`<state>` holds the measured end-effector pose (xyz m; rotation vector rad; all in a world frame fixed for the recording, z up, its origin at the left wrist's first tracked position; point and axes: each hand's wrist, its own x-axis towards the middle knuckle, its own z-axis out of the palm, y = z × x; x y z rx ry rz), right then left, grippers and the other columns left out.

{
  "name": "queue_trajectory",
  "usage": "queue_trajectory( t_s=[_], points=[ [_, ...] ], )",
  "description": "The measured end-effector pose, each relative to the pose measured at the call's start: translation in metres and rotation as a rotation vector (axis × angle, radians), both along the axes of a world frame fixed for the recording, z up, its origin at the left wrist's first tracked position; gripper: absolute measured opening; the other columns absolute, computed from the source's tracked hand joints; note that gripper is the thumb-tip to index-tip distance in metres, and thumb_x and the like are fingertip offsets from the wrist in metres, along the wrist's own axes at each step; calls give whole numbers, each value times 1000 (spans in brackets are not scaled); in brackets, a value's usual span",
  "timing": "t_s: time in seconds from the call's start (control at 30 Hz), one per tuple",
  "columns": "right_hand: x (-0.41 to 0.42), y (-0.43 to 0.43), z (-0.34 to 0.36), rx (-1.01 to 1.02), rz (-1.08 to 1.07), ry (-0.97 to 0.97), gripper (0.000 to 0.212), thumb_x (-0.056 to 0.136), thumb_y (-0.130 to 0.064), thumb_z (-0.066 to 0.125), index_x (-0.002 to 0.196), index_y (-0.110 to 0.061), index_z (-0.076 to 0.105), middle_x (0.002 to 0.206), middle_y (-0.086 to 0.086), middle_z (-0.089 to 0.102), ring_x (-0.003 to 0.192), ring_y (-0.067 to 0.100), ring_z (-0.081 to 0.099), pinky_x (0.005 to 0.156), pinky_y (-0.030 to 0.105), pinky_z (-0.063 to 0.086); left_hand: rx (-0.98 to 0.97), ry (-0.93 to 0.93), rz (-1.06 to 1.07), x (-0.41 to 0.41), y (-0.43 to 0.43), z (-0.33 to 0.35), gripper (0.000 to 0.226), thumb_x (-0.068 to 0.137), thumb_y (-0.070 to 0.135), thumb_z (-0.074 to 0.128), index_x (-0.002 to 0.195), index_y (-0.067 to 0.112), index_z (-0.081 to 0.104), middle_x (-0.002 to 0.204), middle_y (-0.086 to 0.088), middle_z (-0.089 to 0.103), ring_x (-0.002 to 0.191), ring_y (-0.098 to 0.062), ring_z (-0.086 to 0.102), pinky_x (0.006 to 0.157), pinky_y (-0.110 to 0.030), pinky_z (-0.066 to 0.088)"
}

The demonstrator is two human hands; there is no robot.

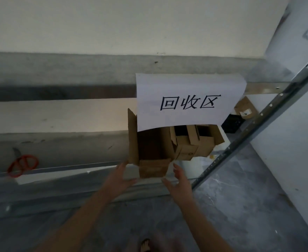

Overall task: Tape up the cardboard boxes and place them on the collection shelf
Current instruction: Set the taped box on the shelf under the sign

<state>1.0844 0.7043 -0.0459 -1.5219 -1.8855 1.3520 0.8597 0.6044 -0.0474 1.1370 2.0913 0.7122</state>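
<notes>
A pale, metal-framed shelf [73, 150] carries an open cardboard box [149, 148] at its front edge, with smaller boxes [189, 148] packed just beside it. Red-handled scissors [22, 165] lie well apart on the left.

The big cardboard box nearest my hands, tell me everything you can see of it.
The big cardboard box is plain brown card, open-topped, upright on the shelf. Its left flap stands up; its front flap hangs over the shelf edge. A white paper sign hides its rear, and smaller boxes sit against its right side. The left hand and right hand, both open, flank the front flap; contact is unclear.
</notes>
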Motion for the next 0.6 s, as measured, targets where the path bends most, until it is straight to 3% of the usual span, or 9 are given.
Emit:
queue_trajectory(
  t_s=[0.1,0.2,0.33,0.47,0.6],
  points=[
    [13,-37,9,154,23,-81,72,85,-45,70,145,-35,32,148,-7,38,135,15,38,108,36,40,-7,216,-166,-9,-35,5,95,72,73,53,149,27,25,153,2,31,140,-18,29,113,-30,25],
    [9,-76,27,422,103,-117,67,88,-42,66,146,-29,34,151,-2,34,139,18,31,112,39,36,-37,433,-259,-15,-77,12,91,76,74,39,151,25,23,158,2,22,146,-19,18,117,-38,15],
    [-33,-121,46,700,361,-202,59,93,-46,49,146,-26,35,151,3,36,145,25,22,117,46,27,37,678,-338,-36,-123,33,75,81,62,36,142,18,45,146,-7,45,135,-30,42,110,-48,30],
    [-108,-159,57,722,526,-305,59,95,-50,43,149,-27,33,157,6,30,147,28,18,118,52,20,34,746,-323,-82,-168,53,67,82,56,39,135,16,54,138,-9,54,125,-32,53,104,-51,39],
    [-200,-210,54,731,591,-306,61,94,-51,44,148,-24,38,153,10,38,143,32,29,116,52,26,6,804,-219,-158,-236,64,67,85,57,38,135,16,54,135,-10,56,120,-34,55,101,-50,43]
  ],
)
